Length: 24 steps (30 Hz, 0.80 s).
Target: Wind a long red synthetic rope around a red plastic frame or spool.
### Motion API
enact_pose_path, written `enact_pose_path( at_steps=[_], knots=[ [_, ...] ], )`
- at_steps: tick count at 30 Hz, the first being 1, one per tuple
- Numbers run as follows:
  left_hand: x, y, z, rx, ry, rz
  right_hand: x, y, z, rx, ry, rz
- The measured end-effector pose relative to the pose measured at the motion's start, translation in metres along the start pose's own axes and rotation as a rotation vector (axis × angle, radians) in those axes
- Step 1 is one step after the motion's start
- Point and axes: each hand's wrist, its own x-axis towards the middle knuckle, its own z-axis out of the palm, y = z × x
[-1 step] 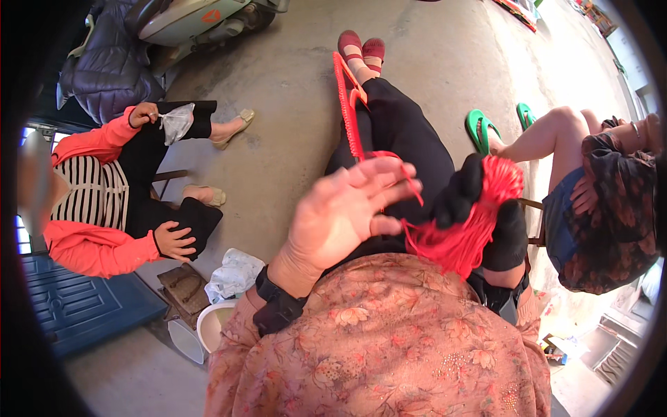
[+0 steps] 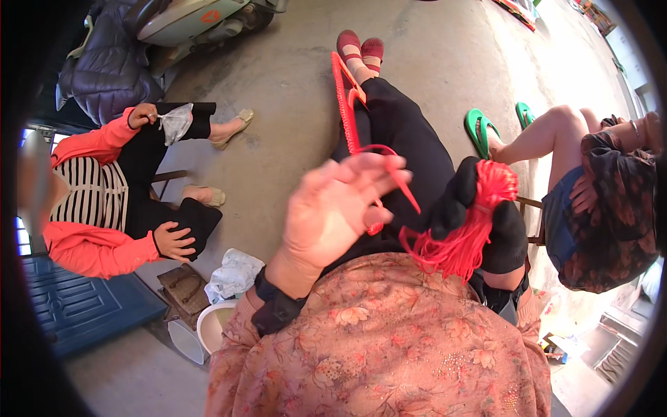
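My bare left hand (image 2: 333, 212) is raised above my lap, palm up and slightly blurred, its fingers curled around a thin red cord (image 2: 406, 187). A loose length of this cord hangs past the fingertips. A red braided strip (image 2: 345, 104) runs from near my feet along my legs to this hand, beside an orange-red piece (image 2: 356, 92). Under the thumb shows a small red bit (image 2: 376, 228); what it joins is hidden. In its black glove, my right hand (image 2: 507, 240) grips a bundle of red cords (image 2: 479, 222), whose ends fan out both ways.
At left sits a person in a coral jacket (image 2: 97, 243), holding a clear bag (image 2: 176, 125). Another seated person wears green flip-flops (image 2: 479, 132) at right. A white bucket (image 2: 208, 326), woven bag (image 2: 182, 290) and scooter (image 2: 201, 28) stand on the concrete floor (image 2: 278, 187).
My left hand's fingers have curled in more, and the loose cord end has swung lower. The cord bundle in my right hand has tilted slightly downward.
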Motion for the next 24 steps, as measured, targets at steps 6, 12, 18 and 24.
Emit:
enact_pose_path(
  at_steps=[6, 12, 18, 24],
  knots=[
    [-0.074, 0.035, -0.031, 0.040, 0.020, 0.128, 0.020, 0.027, -0.016, -0.794, 0.126, 0.195],
    [-0.133, 0.038, -0.024, 0.607, 0.418, -0.113, 0.035, 0.057, -0.009, -1.356, -0.360, 0.211],
    [-0.144, 0.040, -0.027, 0.827, 0.304, -0.249, 0.038, 0.051, -0.005, -1.252, -0.290, 0.260],
    [-0.063, 0.042, -0.027, 0.545, 0.233, 0.148, 0.035, 0.024, -0.013, -1.293, 0.243, -0.016]
  ],
)
